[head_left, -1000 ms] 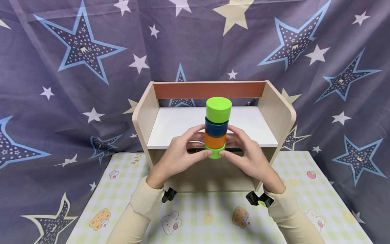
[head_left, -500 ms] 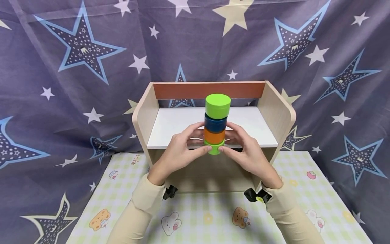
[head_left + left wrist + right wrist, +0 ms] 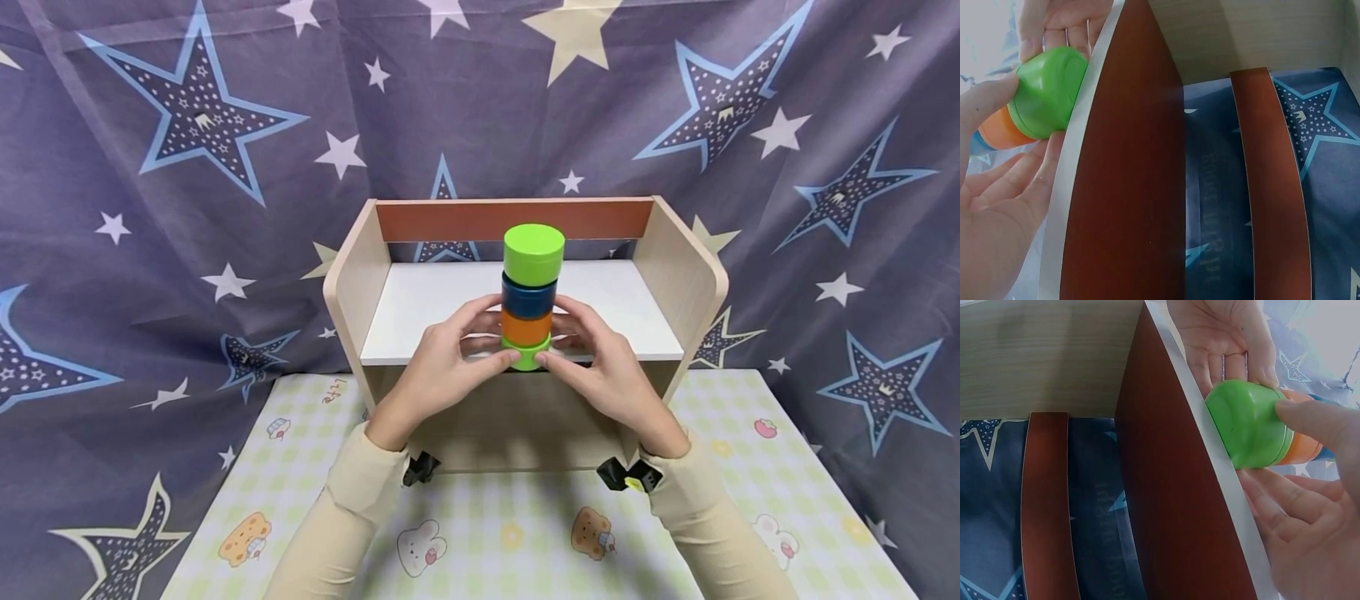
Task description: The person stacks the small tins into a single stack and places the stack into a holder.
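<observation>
An upright stack of round cup-like pieces stands between the two hands in the head view. From the top it runs green piece (image 3: 533, 255), dark blue piece (image 3: 528, 297), orange piece (image 3: 526, 327) and a smaller green piece (image 3: 527, 354) at the bottom. My left hand (image 3: 453, 358) grips it from the left and my right hand (image 3: 603, 358) from the right, both thumbs against the bottom piece. Both wrist views show this bottom green piece (image 3: 1047, 94) right by the white front edge of the shelf board; whether it touches the board I cannot tell.
A wooden shelf unit (image 3: 678, 279) with a white upper board (image 3: 442, 304) and a red-brown back rail (image 3: 517, 220) stands on a checked tablecloth (image 3: 510, 500). Its side panels rise left and right of the stack. A star-patterned curtain (image 3: 480, 100) hangs behind.
Both hands have moved slightly upward in the head view, carrying the stack with them. Their grip looks the same, and the shelf unit has stayed in place.
</observation>
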Tool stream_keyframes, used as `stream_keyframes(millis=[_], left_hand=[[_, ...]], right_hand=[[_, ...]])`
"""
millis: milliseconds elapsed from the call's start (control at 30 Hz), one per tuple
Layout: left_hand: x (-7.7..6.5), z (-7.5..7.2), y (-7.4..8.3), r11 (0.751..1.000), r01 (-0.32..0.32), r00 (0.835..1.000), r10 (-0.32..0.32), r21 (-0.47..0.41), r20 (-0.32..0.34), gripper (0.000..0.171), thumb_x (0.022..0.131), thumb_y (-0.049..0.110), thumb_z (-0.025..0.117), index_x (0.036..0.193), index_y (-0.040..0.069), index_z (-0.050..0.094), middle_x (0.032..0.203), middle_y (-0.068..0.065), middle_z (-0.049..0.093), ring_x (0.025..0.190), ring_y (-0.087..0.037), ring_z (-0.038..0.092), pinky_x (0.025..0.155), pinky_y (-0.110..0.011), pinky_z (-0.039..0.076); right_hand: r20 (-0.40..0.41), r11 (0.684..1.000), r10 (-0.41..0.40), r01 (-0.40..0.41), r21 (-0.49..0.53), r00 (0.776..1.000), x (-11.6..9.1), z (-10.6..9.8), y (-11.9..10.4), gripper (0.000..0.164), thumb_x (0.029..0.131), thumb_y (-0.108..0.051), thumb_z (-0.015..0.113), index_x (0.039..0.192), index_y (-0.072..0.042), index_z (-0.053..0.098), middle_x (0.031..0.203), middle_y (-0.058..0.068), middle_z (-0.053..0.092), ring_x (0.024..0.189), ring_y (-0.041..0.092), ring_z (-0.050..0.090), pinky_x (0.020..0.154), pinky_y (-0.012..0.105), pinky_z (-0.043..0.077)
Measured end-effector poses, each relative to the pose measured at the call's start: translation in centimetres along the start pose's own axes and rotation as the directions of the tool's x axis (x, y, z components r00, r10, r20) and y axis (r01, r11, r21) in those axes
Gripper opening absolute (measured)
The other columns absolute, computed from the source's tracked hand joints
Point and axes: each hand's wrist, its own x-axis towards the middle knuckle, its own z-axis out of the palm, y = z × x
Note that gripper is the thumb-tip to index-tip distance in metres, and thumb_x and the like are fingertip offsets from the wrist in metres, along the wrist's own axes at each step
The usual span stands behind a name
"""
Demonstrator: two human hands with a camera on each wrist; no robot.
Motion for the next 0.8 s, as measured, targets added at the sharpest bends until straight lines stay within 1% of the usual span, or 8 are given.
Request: stream_keyframes(millis=[133, 400, 500, 633, 800], left_hand=[[0.12, 0.04, 0.01, 1.0, 0.024, 1.0, -0.024, -0.006, -0.014, 0.065, 0.089, 0.016, 0.079, 0.146, 0.015, 0.049, 0.124, -0.006, 0.066, 0.108, -0.016, 0.066, 0.09, -0.028, 0.056], [0.44, 0.22, -0.28, 0.997, 0.068, 0.996, -0.069, -0.025, -0.05, 0.066, 0.087, 0.015, 0.081, 0.146, 0.013, 0.049, 0.124, -0.006, 0.063, 0.112, -0.017, 0.064, 0.091, -0.028, 0.055], [0.51, 0.24, -0.37, 0.996, 0.082, 0.994, -0.084, -0.025, -0.066, 0.066, 0.087, 0.014, 0.081, 0.145, 0.011, 0.049, 0.119, -0.006, 0.063, 0.11, -0.017, 0.064, 0.09, -0.028, 0.056], [0.57, 0.24, -0.37, 0.996, 0.087, 0.992, -0.088, -0.016, -0.091, 0.064, 0.087, 0.012, 0.081, 0.143, 0.007, 0.05, 0.109, -0.008, 0.063, 0.103, -0.018, 0.066, 0.087, -0.028, 0.057], [0.61, 0.23, -0.32, 0.995, 0.092, 0.991, -0.089, 0.024, -0.105, 0.063, 0.087, 0.014, 0.081, 0.142, 0.008, 0.051, 0.105, -0.007, 0.064, 0.098, -0.017, 0.066, 0.085, -0.027, 0.058]], right_hand=[[-0.011, 1.0, -0.003, 0.003, -0.011, 1.0, 0.09, 0.08, 0.06, 0.07, 0.089, -0.006, 0.077, 0.15, -0.014, 0.042, 0.129, 0.006, 0.065, 0.109, 0.016, 0.065, 0.09, 0.035, 0.056], [-0.049, 0.998, 0.006, -0.003, 0.059, 0.999, 0.28, 0.43, 0.13, 0.073, 0.088, -0.002, 0.077, 0.149, -0.012, 0.04, 0.127, 0.011, 0.065, 0.108, 0.022, 0.067, 0.088, 0.032, 0.058], [-0.074, 0.997, 0.011, -0.005, 0.073, 0.997, 0.43, 0.58, 0.15, 0.072, 0.086, 0.0, 0.078, 0.148, -0.01, 0.041, 0.122, 0.011, 0.065, 0.107, 0.021, 0.066, 0.088, 0.032, 0.058], [-0.105, 0.996, 0.011, -0.001, 0.089, 0.994, 0.63, 0.77, 0.23, 0.071, 0.084, 0.003, 0.079, 0.145, -0.007, 0.044, 0.113, 0.012, 0.064, 0.103, 0.023, 0.065, 0.085, 0.032, 0.059], [-0.138, 0.998, 0.011, -0.001, 0.07, 0.99, 0.72, 0.91, 0.33, 0.07, 0.082, 0.003, 0.08, 0.142, -0.005, 0.046, 0.102, 0.014, 0.062, 0.094, 0.024, 0.065, 0.081, 0.032, 0.06]])
